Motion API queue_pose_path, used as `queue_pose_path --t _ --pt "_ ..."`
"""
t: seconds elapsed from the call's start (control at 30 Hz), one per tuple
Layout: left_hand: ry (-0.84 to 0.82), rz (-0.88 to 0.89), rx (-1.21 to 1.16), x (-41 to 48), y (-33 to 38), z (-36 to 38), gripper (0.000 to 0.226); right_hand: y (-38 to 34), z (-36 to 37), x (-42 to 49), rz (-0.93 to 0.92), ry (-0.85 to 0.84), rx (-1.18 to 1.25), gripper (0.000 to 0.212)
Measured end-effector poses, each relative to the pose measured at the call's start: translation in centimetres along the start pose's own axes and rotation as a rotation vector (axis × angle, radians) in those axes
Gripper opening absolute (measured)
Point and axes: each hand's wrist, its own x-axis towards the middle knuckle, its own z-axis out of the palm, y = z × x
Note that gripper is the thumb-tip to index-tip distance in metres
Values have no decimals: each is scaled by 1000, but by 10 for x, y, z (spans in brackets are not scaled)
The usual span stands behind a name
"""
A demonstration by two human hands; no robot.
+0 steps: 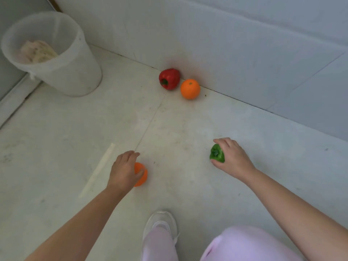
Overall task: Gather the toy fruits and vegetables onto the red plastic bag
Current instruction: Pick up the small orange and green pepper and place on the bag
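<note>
My left hand (125,171) is curled around an orange toy fruit (141,176) low over the floor, left of centre. My right hand (232,156) grips a green toy pepper (217,154), its stem end facing left. Farther off, by the foot of the wall, a red toy pepper (169,78) lies on the floor with a toy orange (190,89) beside it on the right. No red plastic bag is in view.
A white bin (56,53) lined with a translucent bag stands at the far left, with crumpled paper inside. A white wall (244,44) runs along the back. My foot in a white shoe (160,225) and my knee in pale pink trousers are at the bottom.
</note>
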Motion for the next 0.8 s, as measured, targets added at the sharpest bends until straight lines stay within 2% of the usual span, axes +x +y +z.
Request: queue_pose_path --t 0.4,0.57,0.8 --pt "-121 -255 -147 -7 8 33 63 27 33 1 161 -47 168 72" --pt "-135 -300 -140 -7 10 37 58 29 39 2 177 2 267 69" --pt "-96 -313 -277 -9 26 37 55 35 40 5 171 -16 294 66"
